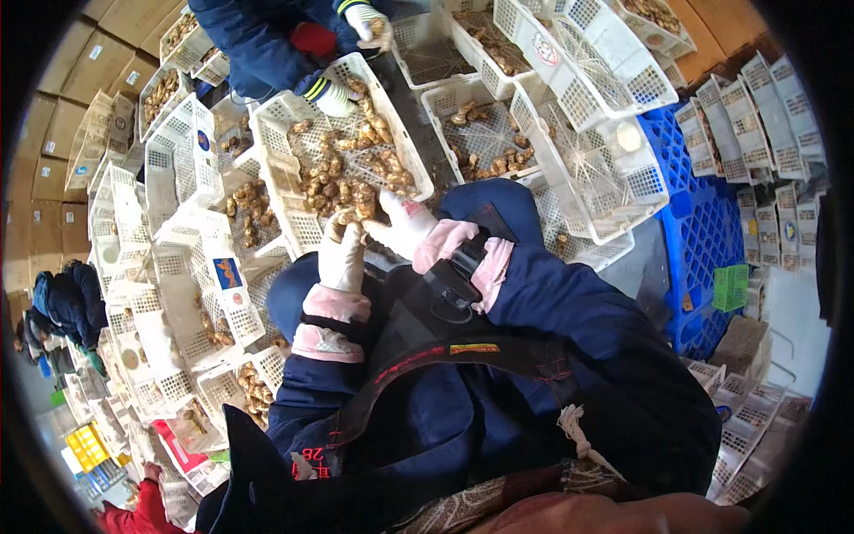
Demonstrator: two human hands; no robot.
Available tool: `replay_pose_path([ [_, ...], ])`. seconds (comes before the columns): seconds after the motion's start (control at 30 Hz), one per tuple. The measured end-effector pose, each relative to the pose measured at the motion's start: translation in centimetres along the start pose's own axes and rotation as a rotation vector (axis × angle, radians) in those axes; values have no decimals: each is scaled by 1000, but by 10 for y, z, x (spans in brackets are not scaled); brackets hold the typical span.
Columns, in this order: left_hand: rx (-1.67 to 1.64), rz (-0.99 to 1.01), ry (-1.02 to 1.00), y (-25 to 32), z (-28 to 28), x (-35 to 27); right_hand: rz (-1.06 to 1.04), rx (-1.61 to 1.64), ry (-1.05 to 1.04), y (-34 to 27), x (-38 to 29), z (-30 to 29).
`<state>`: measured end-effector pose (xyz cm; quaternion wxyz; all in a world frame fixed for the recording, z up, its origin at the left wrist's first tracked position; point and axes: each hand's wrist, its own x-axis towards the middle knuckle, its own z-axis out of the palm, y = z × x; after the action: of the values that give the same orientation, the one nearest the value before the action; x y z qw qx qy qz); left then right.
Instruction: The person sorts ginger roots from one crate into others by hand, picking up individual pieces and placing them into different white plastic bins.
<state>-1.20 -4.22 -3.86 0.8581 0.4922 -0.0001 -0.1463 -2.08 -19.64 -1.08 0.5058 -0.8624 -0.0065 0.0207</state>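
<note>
Before me stands a white perforated plastic crate (408, 150) holding many knobbly brown pieces (327, 173), which look like mushrooms or roots. My left hand (343, 257), in a pale glove with a pink cuff, is at the crate's near edge, its fingers curled on a small brown piece (345, 217). Close beside it is my right hand (403, 223), also gloved; its fingertips meet the left ones near that piece, and whether it grips anything is unclear. Across the crate, a co-worker's gloved hand (337, 100) reaches inside, and their other hand (369, 27) holds a brown piece.
More white crates (200, 294) crowd the left, some holding brown pieces. Others (587, 160) are stacked at the right beside a blue plastic pallet (707, 233). Cardboard boxes (87, 63) line the upper left. Other people (73, 307) are at the far left and lower left.
</note>
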Motion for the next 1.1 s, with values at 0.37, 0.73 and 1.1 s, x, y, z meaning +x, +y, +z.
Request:
replay_pose_path([
  [0.37, -15, -22, 70, 3, -9, -3, -62, -32, -26, 7, 10, 14],
  [0.73, -111, -67, -10, 3, 6, -3, -128, -96, 12, 22, 12, 9],
  [1.1, -161, -131, -33, 5, 5, 0, 241, -83, -10, -6, 7, -21],
])
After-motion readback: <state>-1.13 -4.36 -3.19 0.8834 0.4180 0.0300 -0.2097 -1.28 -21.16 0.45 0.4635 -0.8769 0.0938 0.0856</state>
